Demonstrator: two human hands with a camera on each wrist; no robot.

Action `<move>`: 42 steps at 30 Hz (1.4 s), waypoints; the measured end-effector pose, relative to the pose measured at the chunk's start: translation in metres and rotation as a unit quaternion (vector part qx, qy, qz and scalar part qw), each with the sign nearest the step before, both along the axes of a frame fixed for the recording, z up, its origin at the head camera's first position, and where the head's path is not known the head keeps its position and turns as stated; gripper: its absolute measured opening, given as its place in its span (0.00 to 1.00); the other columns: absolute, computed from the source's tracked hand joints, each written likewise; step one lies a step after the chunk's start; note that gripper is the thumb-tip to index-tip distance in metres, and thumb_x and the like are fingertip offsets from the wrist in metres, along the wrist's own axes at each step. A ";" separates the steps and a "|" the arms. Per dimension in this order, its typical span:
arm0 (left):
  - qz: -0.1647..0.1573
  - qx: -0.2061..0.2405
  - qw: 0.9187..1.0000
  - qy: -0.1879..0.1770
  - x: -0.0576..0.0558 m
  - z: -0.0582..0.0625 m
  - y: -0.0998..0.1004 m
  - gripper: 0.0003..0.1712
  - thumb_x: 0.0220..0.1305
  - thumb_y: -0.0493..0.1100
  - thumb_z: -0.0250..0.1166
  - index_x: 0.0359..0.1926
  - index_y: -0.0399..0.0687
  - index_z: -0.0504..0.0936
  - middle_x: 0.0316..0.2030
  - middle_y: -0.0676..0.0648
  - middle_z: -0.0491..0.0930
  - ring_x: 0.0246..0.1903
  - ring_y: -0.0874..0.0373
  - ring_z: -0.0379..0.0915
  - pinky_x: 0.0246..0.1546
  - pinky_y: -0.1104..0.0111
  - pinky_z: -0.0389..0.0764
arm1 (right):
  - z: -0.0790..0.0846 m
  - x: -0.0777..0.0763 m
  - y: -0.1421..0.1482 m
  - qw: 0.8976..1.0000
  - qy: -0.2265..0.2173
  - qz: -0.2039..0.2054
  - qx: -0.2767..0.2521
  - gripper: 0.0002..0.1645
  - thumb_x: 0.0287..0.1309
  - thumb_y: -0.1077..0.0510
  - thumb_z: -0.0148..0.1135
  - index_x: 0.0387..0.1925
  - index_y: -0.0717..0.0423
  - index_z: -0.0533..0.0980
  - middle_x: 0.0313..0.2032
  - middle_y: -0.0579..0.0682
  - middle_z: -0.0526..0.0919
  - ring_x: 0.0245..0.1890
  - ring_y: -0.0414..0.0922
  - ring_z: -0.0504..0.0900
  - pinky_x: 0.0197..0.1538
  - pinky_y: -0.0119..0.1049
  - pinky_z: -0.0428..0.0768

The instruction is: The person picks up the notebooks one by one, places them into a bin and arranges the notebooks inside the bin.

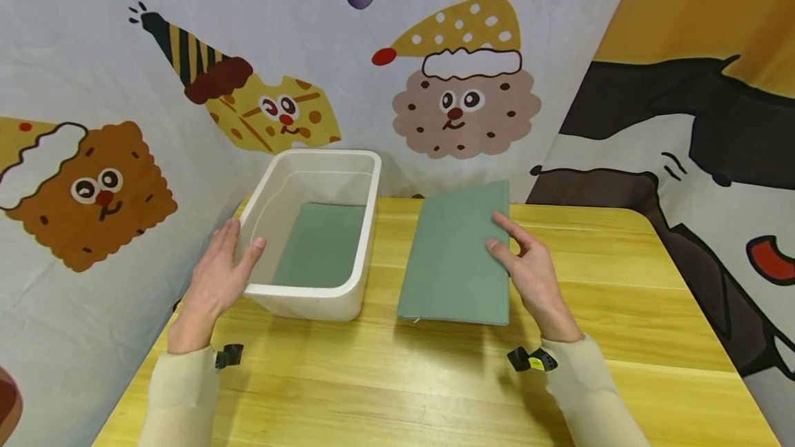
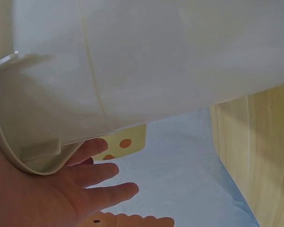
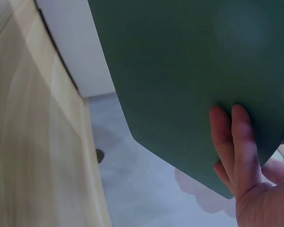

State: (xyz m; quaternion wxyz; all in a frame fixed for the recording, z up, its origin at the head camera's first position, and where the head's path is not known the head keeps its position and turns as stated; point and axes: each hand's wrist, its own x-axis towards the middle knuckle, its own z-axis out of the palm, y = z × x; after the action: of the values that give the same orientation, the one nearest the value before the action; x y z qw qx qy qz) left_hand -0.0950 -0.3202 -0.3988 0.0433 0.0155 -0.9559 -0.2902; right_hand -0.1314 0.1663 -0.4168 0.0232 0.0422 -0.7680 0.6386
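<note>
A green notebook [image 1: 456, 261] with a pale ribbon end at its lower edge is tilted above the table, right of a white plastic bin [image 1: 357, 295]. My right hand [image 1: 539, 281] pinches the notebook by its right edge, thumb on the front cover. From the right wrist view, fingers [image 3: 244, 142] press flat against its other face. Inside the bin, a similar green notebook [image 1: 326, 247] lies on the bottom. My left hand [image 1: 214, 278] rests over the bin's left rim, thumb on the inner side. Its other fingers [image 2: 97, 175] stretch straight along the outside in the left wrist view.
Both things are over a yellow wood-grain table [image 1: 447, 392]. A pale cloth backdrop [image 1: 354, 88] with cartoon snack figures hangs right behind the bin and down the left side. To the right hangs another printed cloth [image 1: 658, 130].
</note>
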 end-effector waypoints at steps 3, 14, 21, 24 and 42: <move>-0.003 0.001 1.000 0.003 0.000 0.000 0.000 0.50 0.80 0.67 0.42 0.83 0.38 0.38 0.80 0.28 0.41 0.78 0.26 0.34 0.67 0.25 0.45 | 0.005 0.002 -0.002 1.000 0.008 0.003 -0.016 0.34 0.73 0.55 0.62 0.76 0.53 0.67 0.79 0.50 0.60 0.79 0.46 0.52 0.57 0.20 0.72; -0.002 -0.003 1.000 0.001 -0.002 0.001 0.000 0.50 0.80 0.68 0.42 0.83 0.39 0.37 0.80 0.29 0.40 0.78 0.27 0.34 0.66 0.24 0.45 | 0.026 0.006 -0.013 0.994 0.031 0.017 -0.107 0.34 0.72 0.61 0.62 0.75 0.61 0.67 0.78 0.53 0.61 0.79 0.47 0.54 0.60 0.23 0.75; -0.001 -0.004 1.000 0.004 -0.002 0.001 0.000 0.50 0.80 0.68 0.42 0.83 0.38 0.38 0.80 0.28 0.41 0.78 0.27 0.35 0.67 0.26 0.46 | 0.039 0.007 -0.020 0.991 0.043 0.018 -0.127 0.33 0.71 0.62 0.63 0.74 0.61 0.68 0.77 0.52 0.64 0.78 0.44 0.54 0.65 0.25 0.71; 0.000 -0.004 1.000 0.004 -0.001 0.001 0.000 0.51 0.80 0.68 0.42 0.83 0.38 0.38 0.80 0.29 0.41 0.78 0.27 0.36 0.67 0.26 0.46 | 0.044 0.007 -0.025 0.990 0.044 0.021 -0.136 0.33 0.71 0.62 0.63 0.74 0.59 0.69 0.77 0.51 0.64 0.78 0.44 0.54 0.66 0.26 0.71; 0.003 0.005 1.000 0.001 0.000 0.000 -0.001 0.51 0.79 0.68 0.42 0.83 0.39 0.38 0.80 0.30 0.40 0.78 0.27 0.36 0.67 0.25 0.46 | 0.056 -0.002 -0.064 0.976 0.056 0.055 -0.204 0.32 0.70 0.68 0.60 0.74 0.62 0.68 0.76 0.49 0.67 0.78 0.39 0.55 0.74 0.35 0.63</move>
State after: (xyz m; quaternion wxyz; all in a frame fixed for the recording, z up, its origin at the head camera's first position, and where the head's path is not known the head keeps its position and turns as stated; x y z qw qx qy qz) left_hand -0.0951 -0.3217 -0.3987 0.0448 0.0182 -0.9545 -0.2944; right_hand -0.1337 0.1023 -0.3611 0.0395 0.1147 -0.6156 0.7787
